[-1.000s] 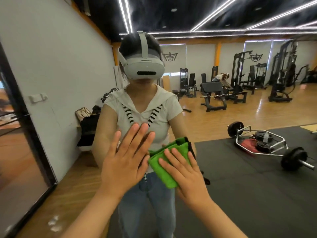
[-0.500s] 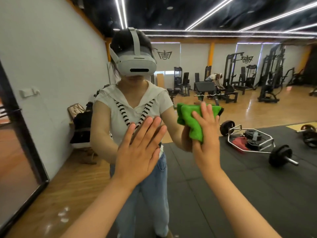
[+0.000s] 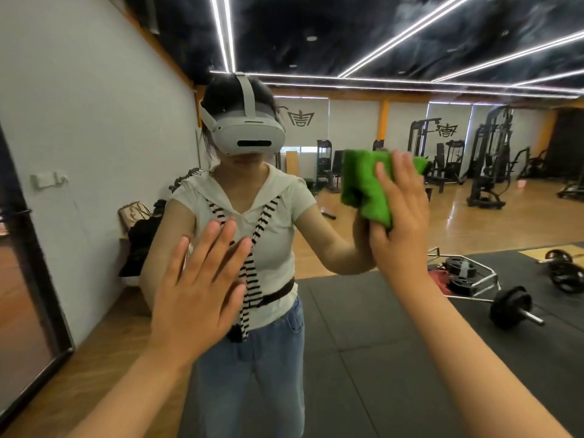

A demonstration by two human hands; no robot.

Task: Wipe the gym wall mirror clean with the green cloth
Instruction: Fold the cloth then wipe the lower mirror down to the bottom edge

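The right hand (image 3: 401, 222) presses the folded green cloth (image 3: 363, 184) flat against the mirror (image 3: 363, 327) with straight fingers. The thick, plush pad sticks out above and to the left of the palm, likely leading any stroke that way. The left hand (image 3: 199, 286) rests lower on the smooth glass, fingers spread, holding nothing.
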